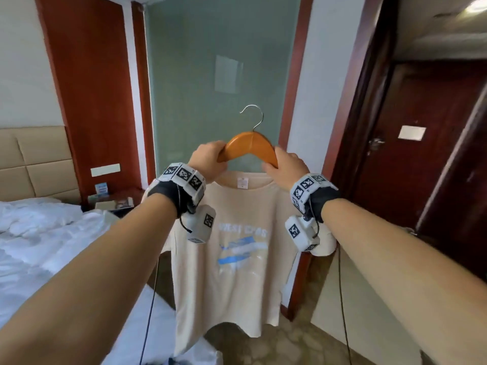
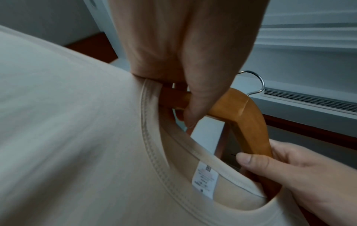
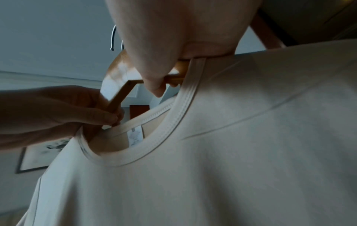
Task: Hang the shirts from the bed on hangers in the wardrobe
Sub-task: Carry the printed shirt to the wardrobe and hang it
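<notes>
1. The left hand (image 1: 208,156) grips the left arm of the wooden hanger (image 1: 250,147), fingers curled round the wood; the left wrist view shows its thumb (image 2: 195,113) wrapped under that arm just beside the collar (image 2: 152,152).
2. The right hand (image 1: 286,167) grips the hanger's right arm, thumb and fingers pinched on the wood where it enters the neck opening.
3. The beige shirt (image 1: 237,272) hangs below both hands, its front print toward the person; both hanger ends sit inside the collar, and the peak stands above it between the hands.
4. The metal hook (image 1: 253,115) rises above the hands, free of any rail.
5. A white label (image 2: 205,180) shows inside the back of the neck, below and between the hands.
6. The bed (image 1: 39,246) with white bedding lies to the left of the left hand, lower down.
7. A frosted glass panel (image 1: 210,61) stands beyond the hands; a dark door (image 1: 421,154) is to the right of the right hand.
</notes>
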